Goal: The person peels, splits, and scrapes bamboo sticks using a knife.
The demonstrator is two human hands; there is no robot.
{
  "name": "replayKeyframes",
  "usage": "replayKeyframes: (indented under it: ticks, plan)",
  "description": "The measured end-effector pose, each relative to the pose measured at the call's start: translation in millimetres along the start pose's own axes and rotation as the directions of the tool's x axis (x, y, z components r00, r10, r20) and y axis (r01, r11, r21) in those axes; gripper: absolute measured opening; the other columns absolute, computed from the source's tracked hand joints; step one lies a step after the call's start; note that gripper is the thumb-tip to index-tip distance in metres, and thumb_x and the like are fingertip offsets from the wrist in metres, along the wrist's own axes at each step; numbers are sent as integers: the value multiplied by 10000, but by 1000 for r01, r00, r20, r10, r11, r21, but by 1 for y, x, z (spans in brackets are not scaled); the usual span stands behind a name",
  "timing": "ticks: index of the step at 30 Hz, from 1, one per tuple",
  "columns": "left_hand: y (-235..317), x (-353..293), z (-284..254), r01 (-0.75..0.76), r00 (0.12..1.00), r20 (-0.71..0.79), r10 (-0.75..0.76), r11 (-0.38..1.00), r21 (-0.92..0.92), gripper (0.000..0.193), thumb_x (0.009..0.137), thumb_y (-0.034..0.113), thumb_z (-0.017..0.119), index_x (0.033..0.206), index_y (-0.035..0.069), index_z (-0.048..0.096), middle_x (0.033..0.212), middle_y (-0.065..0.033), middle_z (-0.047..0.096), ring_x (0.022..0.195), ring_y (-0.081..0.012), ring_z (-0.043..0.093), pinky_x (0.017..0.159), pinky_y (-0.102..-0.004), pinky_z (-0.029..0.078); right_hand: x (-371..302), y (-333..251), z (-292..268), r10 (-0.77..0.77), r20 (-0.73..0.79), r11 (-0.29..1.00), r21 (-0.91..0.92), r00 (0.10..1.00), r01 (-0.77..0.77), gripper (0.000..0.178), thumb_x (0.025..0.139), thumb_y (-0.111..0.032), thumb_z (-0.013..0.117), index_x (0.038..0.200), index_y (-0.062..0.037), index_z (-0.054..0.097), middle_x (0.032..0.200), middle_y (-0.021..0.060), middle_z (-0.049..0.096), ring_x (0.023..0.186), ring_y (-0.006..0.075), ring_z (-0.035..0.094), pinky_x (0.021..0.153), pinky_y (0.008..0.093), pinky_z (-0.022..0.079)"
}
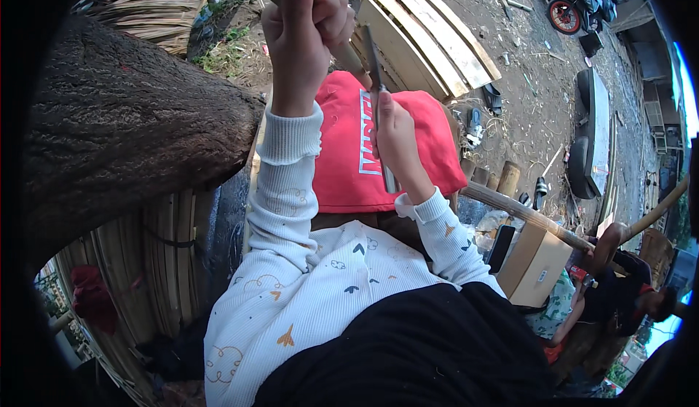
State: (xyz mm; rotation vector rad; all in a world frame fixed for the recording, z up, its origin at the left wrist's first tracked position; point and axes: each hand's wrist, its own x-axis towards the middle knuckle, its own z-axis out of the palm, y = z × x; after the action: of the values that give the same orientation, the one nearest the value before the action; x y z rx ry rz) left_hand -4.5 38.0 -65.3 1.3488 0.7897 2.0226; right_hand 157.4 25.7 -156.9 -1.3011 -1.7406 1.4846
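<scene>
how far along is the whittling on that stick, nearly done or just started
Done: pale shavings litter the ground, so some cutting seems finished, though whether they came from this piece is unclear. In hand: the left hand grips a thin stick while the right hand holds a knife against it. Left: the stick's tip is hidden, so how much shaping remains cannot be told.

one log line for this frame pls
left hand: grips bamboo stick | right hand: holds knife, blade on stick | red cloth on lap
</scene>
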Motion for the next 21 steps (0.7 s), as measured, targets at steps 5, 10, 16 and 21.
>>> replayKeyframes:
  ticks: [5, 10, 16, 21]
  plan:
    - [6, -7, -1, 4, 1000, -14, -4, 1000, -5, 601, 929, 660, 383, 612, 167, 245, 493, 73, 178, 424, -59, 134, 409, -260, 126, 18, 22, -12, 178, 90, 979, -114, 980, -168, 571, 1013, -500, 344, 711, -37, 488, 481, 26, 460, 369, 125, 503, 351, 271, 406]
    - [-1, -1, -10, 10, 999, -31, -12, 998, -59, 610, 926, 663, 388, 605, 165, 240, 494, 72, 179, 423, -60, 137, 412, -264, 123, -5, -25, -36, 23, 191, 1000, 5, 981, -24, 553, 1018, -493, 333, 745, -35, 482, 523, 19, 445, 392, 106, 456, 382, 259, 372]
    - [-10, -3, -13, -36, 982, -186, 27, 998, -45, 611, 933, 633, 414, 600, 144, 262, 512, 68, 178, 440, -59, 140, 423, -257, 142, -4, -3, -3, -349, -87, 937, -66, 933, 344, 522, 1027, -458, 319, 798, -20, 489, 537, 91, 455, 456, 191, 509, 435, 329, 411]
    - [-5, -4, -16, -9, 996, -86, 4, 998, -57, 601, 936, 620, 425, 606, 144, 264, 511, 66, 187, 437, -56, 161, 425, -254, 144, 33, 60, 10, -2, -46, 911, -413, 999, -17, 549, 1021, -446, 323, 839, 20, 548, 654, 246, 587, 633, 438, 594, 591, 522, 463]
